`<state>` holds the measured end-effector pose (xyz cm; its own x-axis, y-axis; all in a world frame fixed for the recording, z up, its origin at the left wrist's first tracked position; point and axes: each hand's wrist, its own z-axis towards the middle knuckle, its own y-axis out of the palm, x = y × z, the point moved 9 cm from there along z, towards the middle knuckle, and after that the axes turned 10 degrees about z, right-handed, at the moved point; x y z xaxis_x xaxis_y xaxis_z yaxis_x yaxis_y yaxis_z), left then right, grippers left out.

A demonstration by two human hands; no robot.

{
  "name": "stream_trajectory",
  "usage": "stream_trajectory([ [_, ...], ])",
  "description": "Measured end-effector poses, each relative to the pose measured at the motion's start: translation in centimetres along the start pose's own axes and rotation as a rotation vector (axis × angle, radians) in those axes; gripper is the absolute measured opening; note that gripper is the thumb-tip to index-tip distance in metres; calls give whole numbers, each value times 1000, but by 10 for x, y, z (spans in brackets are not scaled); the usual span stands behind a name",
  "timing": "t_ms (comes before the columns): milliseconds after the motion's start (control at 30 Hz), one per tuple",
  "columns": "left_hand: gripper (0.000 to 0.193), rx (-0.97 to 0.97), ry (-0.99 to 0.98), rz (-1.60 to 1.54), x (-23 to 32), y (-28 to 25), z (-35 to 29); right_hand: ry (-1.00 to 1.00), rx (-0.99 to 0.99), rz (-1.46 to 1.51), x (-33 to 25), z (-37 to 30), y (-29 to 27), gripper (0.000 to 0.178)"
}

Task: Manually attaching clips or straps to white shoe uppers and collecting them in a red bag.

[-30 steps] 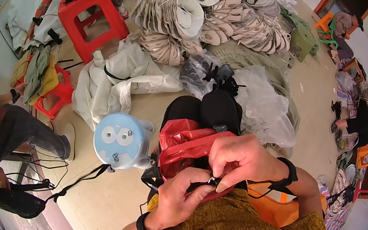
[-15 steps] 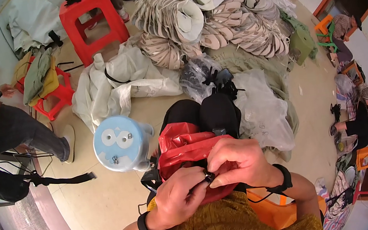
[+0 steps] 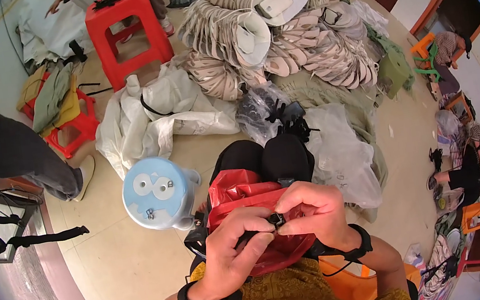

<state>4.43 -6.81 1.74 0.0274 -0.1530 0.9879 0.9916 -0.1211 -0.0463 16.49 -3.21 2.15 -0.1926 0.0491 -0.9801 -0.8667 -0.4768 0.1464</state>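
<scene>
My left hand [image 3: 231, 254] and my right hand [image 3: 316, 213] meet over my lap. Thumb and fingertips of each pinch the same small black piece [image 3: 275, 220], which has a shiny part; its exact kind is too small to make out. Beneath them a red plastic bag [image 3: 234, 183] lies across my thighs, partly hidden by both hands. On the left stands a light blue round stool [image 3: 159, 208] with a few small metal bits [image 3: 150, 213] on its seat.
A large pile of beige shoe pieces [image 3: 289, 24] lies ahead, beside white sacking [image 3: 184, 111] and clear plastic [image 3: 347, 159]. A red stool [image 3: 130, 39] stands far left. At the left a person's leg [image 3: 37, 161] shows; other people sit along the right wall.
Both hands still hold the small black piece, with the left fingers shifted and more of the piece showing. The person at the left has moved slightly. My view has tilted a little.
</scene>
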Motion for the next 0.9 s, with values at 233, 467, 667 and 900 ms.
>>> stream_trajectory([
  [233,13,-91,-314,-507,-18,10,3,-7,-29,127,-6,3,7,21],
  [467,13,-249,-496,-521,-29,23,1,-121,-98,-138,-13,3,5,22],
  [667,16,-174,-381,-277,-6,18,5,-191,-40,-220,-37,-5,3,27],
  [900,14,-416,230,38,108,36,-16,-668,-173,-143,-143,-53,36,13],
])
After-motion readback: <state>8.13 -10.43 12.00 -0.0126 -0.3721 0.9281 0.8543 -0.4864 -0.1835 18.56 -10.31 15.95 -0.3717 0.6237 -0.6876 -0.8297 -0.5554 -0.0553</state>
